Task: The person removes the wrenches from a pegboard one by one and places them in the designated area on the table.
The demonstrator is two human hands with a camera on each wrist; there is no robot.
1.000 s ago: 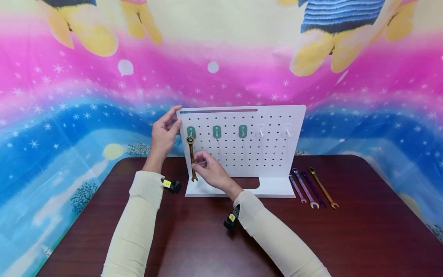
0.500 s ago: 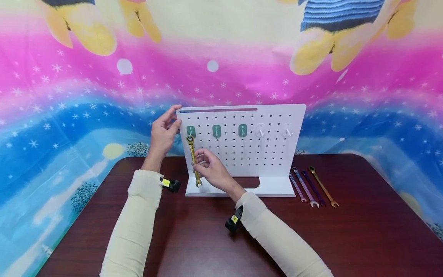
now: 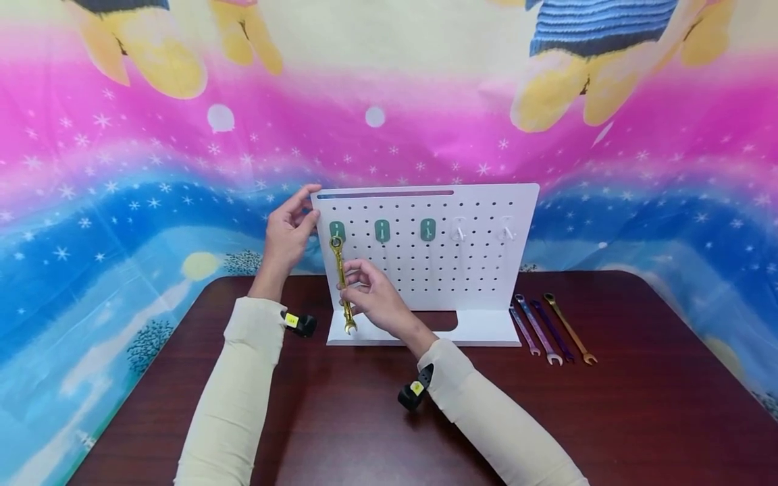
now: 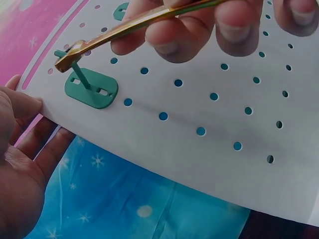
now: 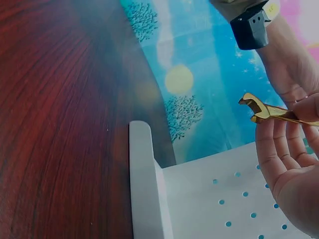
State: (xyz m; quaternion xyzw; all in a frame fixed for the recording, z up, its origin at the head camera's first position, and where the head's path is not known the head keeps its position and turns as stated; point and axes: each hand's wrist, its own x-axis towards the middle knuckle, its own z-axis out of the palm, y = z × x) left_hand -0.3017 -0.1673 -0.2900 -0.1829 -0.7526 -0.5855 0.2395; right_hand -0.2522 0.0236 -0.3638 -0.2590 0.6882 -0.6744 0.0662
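Note:
My left hand (image 3: 287, 236) grips the upper left edge of a white pegboard (image 3: 419, 270), thumb in front and fingers behind. In my right hand (image 3: 378, 297), a gold combination wrench (image 3: 340, 263) is pinched between thumb and fingers, ring end up. Its open end (image 5: 259, 109) points down, as the right wrist view shows. At the leftmost green hook (image 4: 92, 88), the wrench's ring end meets the peg, and the peg's tip shows beyond the ring in the left wrist view. The fingers cover the wrench's middle.
Two more green hooks, one in the middle (image 3: 428, 229), and two clear hooks, one at far right (image 3: 507, 229), are on the board. Several wrenches (image 3: 547, 331) lie side by side on the dark wood table (image 3: 377, 432), right of the board's base. A patterned cloth (image 3: 389, 88) hangs behind.
The wrench's lower end has swung out from the board and slightly right, with my right hand shifting a little right. Its ring end stays by the leftmost hook. The left hand keeps its place.

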